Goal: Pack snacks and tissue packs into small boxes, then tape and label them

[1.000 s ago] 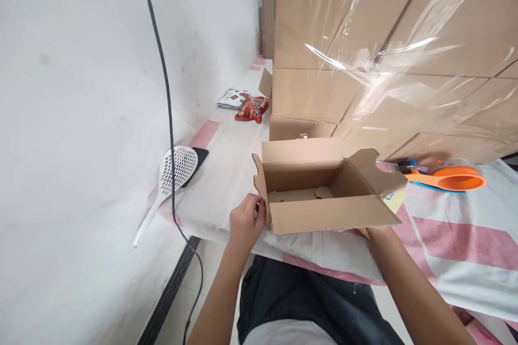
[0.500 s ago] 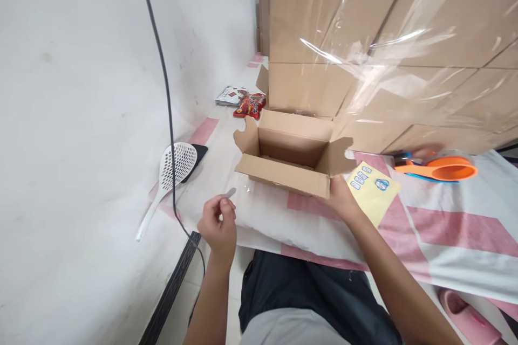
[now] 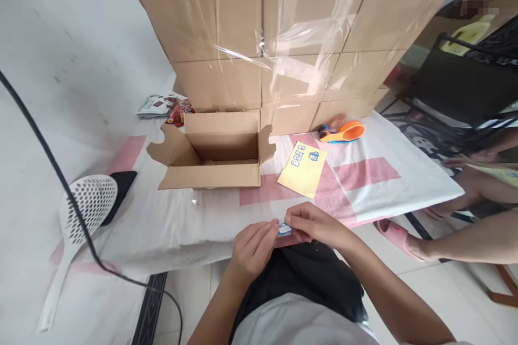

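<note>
Sticker [image 3: 284, 228]: small, blue-white, pinched by the fingertips of both the left hand [image 3: 253, 245] and the right hand [image 3: 313, 223] at the tabletop's [image 3: 170, 226] near edge. Sheet [image 3: 303, 175], yellow, lies just beyond. Box [image 3: 214, 153] to its left: 1, open, only bare cardboard showing inside.

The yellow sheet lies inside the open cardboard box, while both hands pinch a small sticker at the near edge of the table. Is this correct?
Not quite. The head view shows the yellow sheet flat on the cloth to the right of the open cardboard box, not inside it. The left hand and right hand do pinch the small sticker at that edge.
</note>
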The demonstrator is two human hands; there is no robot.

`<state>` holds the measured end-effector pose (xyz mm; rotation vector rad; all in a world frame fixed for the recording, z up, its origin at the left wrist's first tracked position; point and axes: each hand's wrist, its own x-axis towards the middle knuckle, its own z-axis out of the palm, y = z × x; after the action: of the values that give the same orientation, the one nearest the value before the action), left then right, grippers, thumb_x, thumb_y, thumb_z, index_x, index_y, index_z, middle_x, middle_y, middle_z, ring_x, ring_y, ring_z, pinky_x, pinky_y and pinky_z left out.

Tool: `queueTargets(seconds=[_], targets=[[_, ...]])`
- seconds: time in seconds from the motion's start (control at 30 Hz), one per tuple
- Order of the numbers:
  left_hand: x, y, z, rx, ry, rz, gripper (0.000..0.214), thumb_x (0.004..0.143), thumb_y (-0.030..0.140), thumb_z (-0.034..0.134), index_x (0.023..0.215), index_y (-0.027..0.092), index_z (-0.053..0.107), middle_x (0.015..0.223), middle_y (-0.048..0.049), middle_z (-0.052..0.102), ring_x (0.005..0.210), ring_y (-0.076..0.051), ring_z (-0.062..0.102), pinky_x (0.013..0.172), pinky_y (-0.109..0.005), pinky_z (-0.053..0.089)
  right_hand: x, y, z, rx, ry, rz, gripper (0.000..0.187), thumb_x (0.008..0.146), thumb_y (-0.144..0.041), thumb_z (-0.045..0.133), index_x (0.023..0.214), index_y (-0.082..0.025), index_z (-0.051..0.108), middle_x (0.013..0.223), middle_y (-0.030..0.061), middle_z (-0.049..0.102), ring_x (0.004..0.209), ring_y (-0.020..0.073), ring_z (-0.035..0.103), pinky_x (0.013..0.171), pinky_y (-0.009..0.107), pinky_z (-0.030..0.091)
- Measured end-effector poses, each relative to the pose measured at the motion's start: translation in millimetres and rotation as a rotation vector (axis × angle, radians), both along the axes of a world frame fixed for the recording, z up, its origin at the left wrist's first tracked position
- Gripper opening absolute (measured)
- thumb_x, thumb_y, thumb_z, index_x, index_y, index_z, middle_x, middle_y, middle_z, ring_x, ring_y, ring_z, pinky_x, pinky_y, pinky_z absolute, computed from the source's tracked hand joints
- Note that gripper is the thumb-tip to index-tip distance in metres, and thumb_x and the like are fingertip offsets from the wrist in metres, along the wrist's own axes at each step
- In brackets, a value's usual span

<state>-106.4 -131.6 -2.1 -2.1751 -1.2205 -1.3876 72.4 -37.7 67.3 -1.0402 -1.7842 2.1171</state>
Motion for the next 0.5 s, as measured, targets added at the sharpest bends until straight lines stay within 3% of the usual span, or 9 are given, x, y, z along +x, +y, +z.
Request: queueTargets(seconds=[0.13,0.2,0.33,0.4,0.5], targets=[[7,2,-3.1,-0.035,0.006,-0.034,0.033,0.091,0.0,0.062,0.123,0.007,0.065,0.108,-0.0157,0.079,0.096,-0.023,0.074,0.08,-0.035,0.061,13,1,0.7,0.047,-0.038,0.022,0.032,0.086,-0.043,0.064,0.066,-0.02,0.055,0.052,-0.0048,0.047,0.048,0.0091,0.038,0.049,0.025,0.026],[6,2,-6.0,-0.068,-0.016,-0.015,0.039,0.09,-0.002,0.064,0.128,0.008,0.063,0.11,-0.0154,0.079,0.096,-0.022,0.073,0.08,-0.035,0.061,24,18,1.4,0.228,-0.077,-0.061,0.032,0.088,-0.046,0.062,0.07,-0.02,0.056,0.058,-0.0034,0.049,0.054,0.0113,0.042,0.053,0.026,0.03],[-10,-5,-14.6,-0.113,-0.067,0.082,0.046,0.087,-0.006,0.065,0.13,0.01,0.062,0.104,-0.0133,0.079,0.091,-0.021,0.072,0.08,-0.034,0.06,51,98,4.5,0.836,-0.437,-0.407,0.033,0.097,-0.037,0.05,0.068,-0.021,0.048,0.071,0.0024,0.057,0.071,0.0165,0.051,0.064,0.03,0.035],[-21,-11,-19.3,-0.127,-0.053,0.119,0.045,0.086,-0.007,0.065,0.128,0.01,0.063,0.099,-0.0118,0.078,0.088,-0.02,0.072,0.079,-0.034,0.059,56,142,3.3,0.903,-0.742,-0.375,0.032,0.099,-0.03,0.047,0.069,-0.02,0.048,0.076,0.0045,0.061,0.074,0.0173,0.054,0.066,0.031,0.036],[-33,-20,-25.2,-0.133,-0.023,0.144,0.043,0.086,-0.007,0.065,0.126,0.01,0.064,0.096,-0.0113,0.078,0.085,-0.02,0.072,0.076,-0.034,0.059,52,186,-3.2,0.853,-0.991,-0.259,0.026,0.095,-0.029,0.059,0.072,-0.019,0.055,0.085,0.0075,0.067,0.081,0.0196,0.059,0.068,0.031,0.038]])
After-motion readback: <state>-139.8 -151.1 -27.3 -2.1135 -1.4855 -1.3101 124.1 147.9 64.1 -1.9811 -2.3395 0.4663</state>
